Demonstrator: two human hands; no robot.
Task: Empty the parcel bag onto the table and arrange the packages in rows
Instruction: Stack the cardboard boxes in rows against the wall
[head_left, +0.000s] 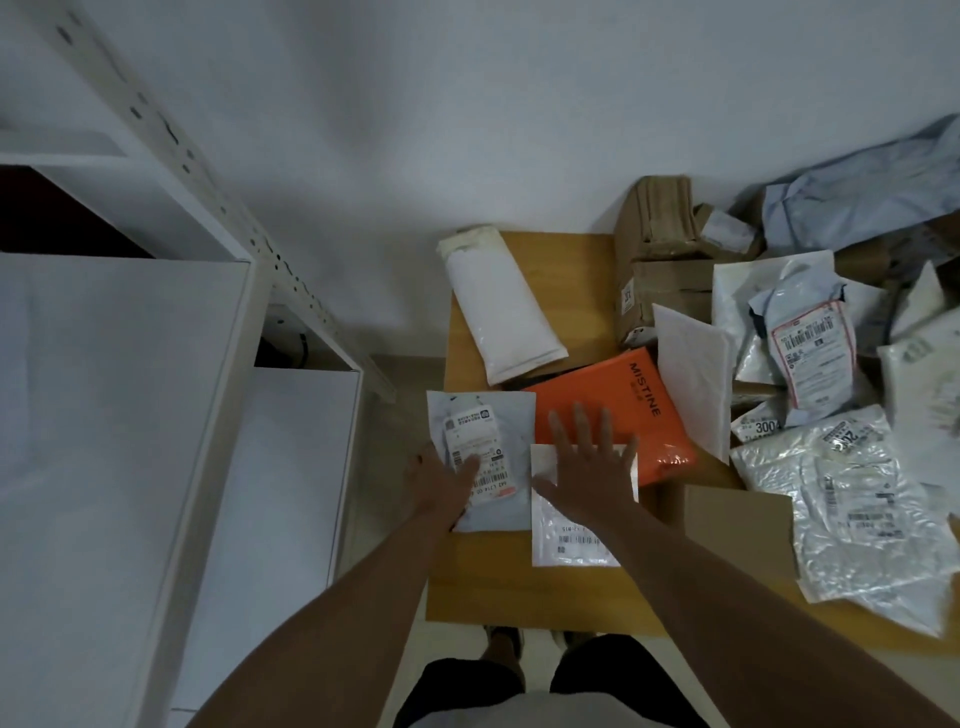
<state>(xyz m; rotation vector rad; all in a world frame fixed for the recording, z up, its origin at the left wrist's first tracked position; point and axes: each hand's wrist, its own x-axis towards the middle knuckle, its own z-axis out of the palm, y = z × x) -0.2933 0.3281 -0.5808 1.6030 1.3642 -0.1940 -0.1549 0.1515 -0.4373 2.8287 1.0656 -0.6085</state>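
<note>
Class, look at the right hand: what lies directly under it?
The right hand lies flat across a white labelled mailer and the orange MISTINE package. The mailer's middle under the palm is hidden.

The scene is sitting in dim, flat, cool light, with no clear source showing. The wall (467, 104) is fading to a darker grey toward the far corners. Shadows are staying soft and faint under the parcels on the table (519, 587). Small glare spots are glinting off the orange package (613, 405) and the crinkled plastic bags (841, 499) at the right. The wide lens is bending the shelf post (218, 208) at the left, and label print is smearing into slight blur.
</note>
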